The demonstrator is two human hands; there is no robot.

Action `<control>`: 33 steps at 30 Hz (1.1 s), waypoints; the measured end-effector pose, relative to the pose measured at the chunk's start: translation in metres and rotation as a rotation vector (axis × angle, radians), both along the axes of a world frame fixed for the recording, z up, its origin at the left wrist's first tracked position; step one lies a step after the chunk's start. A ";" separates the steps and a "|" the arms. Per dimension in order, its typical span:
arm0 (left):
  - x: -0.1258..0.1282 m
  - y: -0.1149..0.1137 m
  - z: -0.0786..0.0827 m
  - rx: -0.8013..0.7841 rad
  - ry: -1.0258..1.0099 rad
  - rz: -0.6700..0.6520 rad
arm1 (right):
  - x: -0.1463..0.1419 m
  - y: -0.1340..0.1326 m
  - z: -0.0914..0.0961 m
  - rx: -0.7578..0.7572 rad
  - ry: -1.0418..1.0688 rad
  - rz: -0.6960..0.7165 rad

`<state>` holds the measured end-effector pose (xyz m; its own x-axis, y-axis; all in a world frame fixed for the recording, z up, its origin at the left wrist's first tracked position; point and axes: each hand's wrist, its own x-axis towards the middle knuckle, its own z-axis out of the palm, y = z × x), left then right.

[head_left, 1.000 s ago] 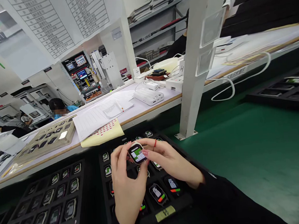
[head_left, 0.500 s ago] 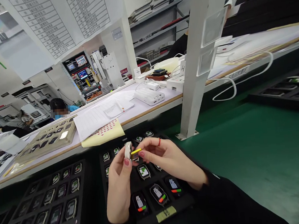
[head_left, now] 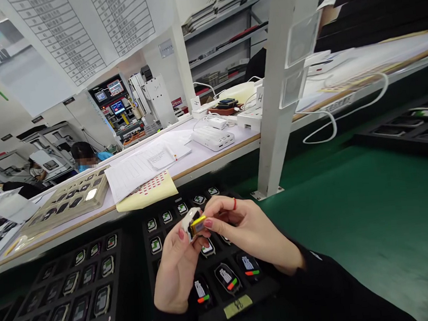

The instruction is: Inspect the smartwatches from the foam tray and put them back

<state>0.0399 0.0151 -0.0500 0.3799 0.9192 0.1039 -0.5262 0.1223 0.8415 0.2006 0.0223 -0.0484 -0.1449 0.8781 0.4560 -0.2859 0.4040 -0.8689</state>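
Small white-cased smartwatch body [head_left: 192,222], tilted on edge for side inspection, pinched shut between left hand [head_left: 178,267] and right hand [head_left: 241,227], above black compartmented tray [head_left: 247,296] of lit watches.

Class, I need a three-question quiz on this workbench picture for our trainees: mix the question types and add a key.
1. True or false: both hands hold one small watch body above the black tray.
2. Which colour is the mat to the right of the tray? A) green B) red C) white
3. Fill in: the sheet with red dots on the shelf behind the tray is ____.

Key
1. True: the left hand and the right hand pinch the watch body over the black tray.
2. A: the mat is green.
3. Yellow: the dotted sheet lies on the shelf.
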 end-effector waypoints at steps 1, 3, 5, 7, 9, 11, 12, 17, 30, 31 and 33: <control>-0.001 0.000 0.000 0.012 0.007 -0.011 | 0.001 -0.001 0.001 0.001 -0.007 -0.004; -0.001 -0.001 0.000 0.029 0.021 -0.020 | 0.001 -0.003 0.004 0.005 -0.010 -0.017; -0.002 -0.002 0.002 0.038 0.035 -0.017 | -0.001 -0.004 0.004 0.011 -0.005 -0.045; -0.002 -0.002 0.003 0.047 0.046 -0.026 | -0.002 -0.004 0.004 0.014 -0.006 -0.093; -0.003 -0.001 0.004 0.054 0.060 -0.057 | -0.004 -0.002 0.001 0.035 -0.028 -0.167; -0.004 0.000 0.004 0.058 0.070 -0.073 | -0.006 0.000 -0.002 0.086 -0.069 -0.243; -0.005 0.001 0.005 0.060 0.078 -0.064 | -0.007 0.001 -0.003 0.120 -0.086 -0.277; -0.020 -0.001 0.005 0.148 0.291 0.165 | -0.002 0.001 -0.002 0.215 -0.110 -0.415; -0.050 0.014 -0.054 0.218 1.529 0.181 | 0.041 -0.010 0.012 0.156 -0.099 -0.520; -0.050 0.014 -0.056 0.228 1.564 0.158 | 0.042 -0.012 0.013 0.165 -0.094 -0.521; -0.050 0.013 -0.058 0.254 1.616 0.113 | 0.045 -0.014 0.014 0.185 -0.082 -0.522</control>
<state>-0.0103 0.0281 -0.1077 0.1741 0.9704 -0.1671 0.8712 -0.0727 0.4856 0.2458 0.0085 -0.0342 0.2460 0.7493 0.6148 0.0582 0.6217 -0.7811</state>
